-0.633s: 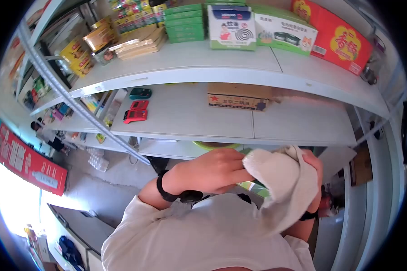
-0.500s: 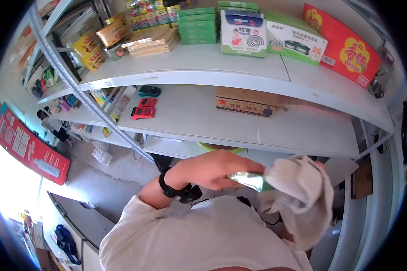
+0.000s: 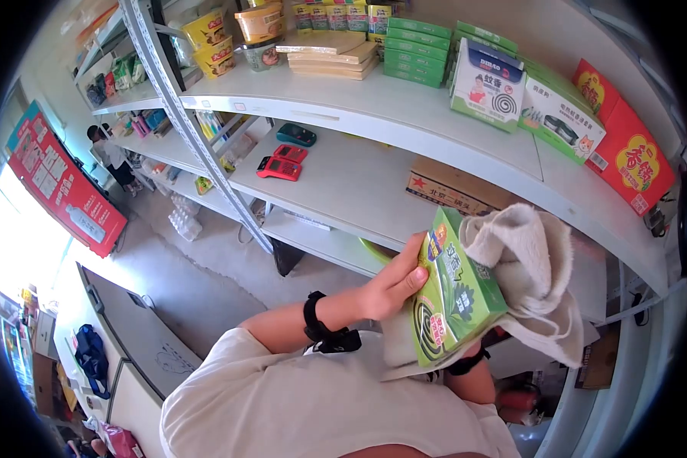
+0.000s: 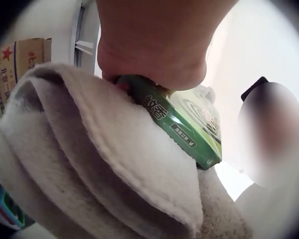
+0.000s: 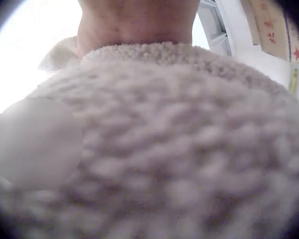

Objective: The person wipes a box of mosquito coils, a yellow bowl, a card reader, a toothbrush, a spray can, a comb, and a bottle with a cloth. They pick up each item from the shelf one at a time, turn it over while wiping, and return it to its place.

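My left hand (image 3: 395,286) grips a green mosquito coil box (image 3: 458,294) by its left edge, thumb across the printed front. The box is tilted in front of my chest. A thick beige towel (image 3: 530,252) bunches along the box's right side, and part of it lies behind the box. My right hand is largely hidden under the towel it holds; its wrist (image 5: 137,22) shows in the right wrist view, with fleecy cloth covering the rest. In the left wrist view, the towel's folds lie right beside the box.
On the upper shelf (image 3: 404,103) stand stacked green boxes (image 3: 416,53), a white-and-blue mosquito coil box (image 3: 487,88) and a red box (image 3: 633,153). Below are red card readers (image 3: 282,164) and a cardboard carton (image 3: 454,187). A metal upright (image 3: 183,107) rises at the left.
The box has come out from behind the towel and turned its front upward. The towel has shifted to its right side. The head view has swung, so the shelves sit further right and lower.
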`<act>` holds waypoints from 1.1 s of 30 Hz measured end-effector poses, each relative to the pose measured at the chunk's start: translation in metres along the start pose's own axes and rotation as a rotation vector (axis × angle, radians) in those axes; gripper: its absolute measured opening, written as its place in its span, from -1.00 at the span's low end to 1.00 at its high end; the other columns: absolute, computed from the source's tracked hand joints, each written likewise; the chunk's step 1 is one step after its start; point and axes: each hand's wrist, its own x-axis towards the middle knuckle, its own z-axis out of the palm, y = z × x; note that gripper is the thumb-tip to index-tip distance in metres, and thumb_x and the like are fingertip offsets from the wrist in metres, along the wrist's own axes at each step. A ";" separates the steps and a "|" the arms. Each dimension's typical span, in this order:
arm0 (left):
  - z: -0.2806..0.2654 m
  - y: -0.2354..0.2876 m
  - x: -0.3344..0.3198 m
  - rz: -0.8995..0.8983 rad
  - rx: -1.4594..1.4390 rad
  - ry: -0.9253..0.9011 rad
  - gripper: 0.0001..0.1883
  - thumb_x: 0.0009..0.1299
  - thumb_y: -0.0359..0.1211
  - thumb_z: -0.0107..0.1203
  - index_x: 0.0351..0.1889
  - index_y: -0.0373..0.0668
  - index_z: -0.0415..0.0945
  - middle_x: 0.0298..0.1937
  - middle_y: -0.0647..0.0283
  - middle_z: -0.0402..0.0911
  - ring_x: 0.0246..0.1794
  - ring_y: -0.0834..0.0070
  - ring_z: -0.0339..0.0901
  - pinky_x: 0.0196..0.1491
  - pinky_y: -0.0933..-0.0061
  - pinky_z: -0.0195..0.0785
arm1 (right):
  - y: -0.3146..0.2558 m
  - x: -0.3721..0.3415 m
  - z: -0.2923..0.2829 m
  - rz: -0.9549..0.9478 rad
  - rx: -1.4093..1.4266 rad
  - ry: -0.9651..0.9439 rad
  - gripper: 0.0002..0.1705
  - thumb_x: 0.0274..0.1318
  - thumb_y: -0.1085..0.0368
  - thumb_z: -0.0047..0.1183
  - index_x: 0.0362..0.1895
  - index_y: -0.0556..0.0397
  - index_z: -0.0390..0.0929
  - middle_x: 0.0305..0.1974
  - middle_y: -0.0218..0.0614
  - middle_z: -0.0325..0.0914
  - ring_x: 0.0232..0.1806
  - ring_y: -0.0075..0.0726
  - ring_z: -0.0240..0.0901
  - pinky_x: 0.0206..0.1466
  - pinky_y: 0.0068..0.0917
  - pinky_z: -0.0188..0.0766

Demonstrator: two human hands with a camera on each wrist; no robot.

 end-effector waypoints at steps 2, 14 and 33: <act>-0.008 0.011 0.001 -0.066 -0.139 0.008 -0.28 0.57 0.02 -0.30 0.45 -0.32 -0.19 0.33 0.15 0.15 0.35 0.49 0.05 0.37 0.41 -0.13 | 0.008 0.018 0.009 0.002 -0.005 0.064 -0.26 0.14 0.07 0.19 0.30 0.14 0.21 0.18 -0.16 0.39 0.23 -0.26 0.32 0.27 -0.27 0.27; -0.096 0.044 0.027 0.117 0.007 0.375 -0.52 0.59 -0.24 -0.21 0.35 -0.28 -0.01 0.20 0.23 0.28 0.19 0.55 0.19 0.30 0.48 0.03 | 0.023 0.027 0.049 0.088 -0.329 0.074 0.00 -0.21 0.20 0.43 0.33 0.23 0.21 0.20 -0.17 0.41 0.17 -0.30 0.39 0.24 -0.34 0.29; -0.223 0.042 0.275 -0.339 0.576 0.546 -0.33 0.39 -0.23 0.17 0.31 -0.20 0.00 -0.03 0.14 0.50 -0.10 0.29 0.50 -0.19 0.10 0.45 | 0.008 -0.080 -0.064 0.130 -0.595 0.259 -0.30 -0.34 0.42 0.27 0.08 0.23 0.47 0.05 0.00 0.50 0.08 0.04 0.46 0.18 -0.24 0.33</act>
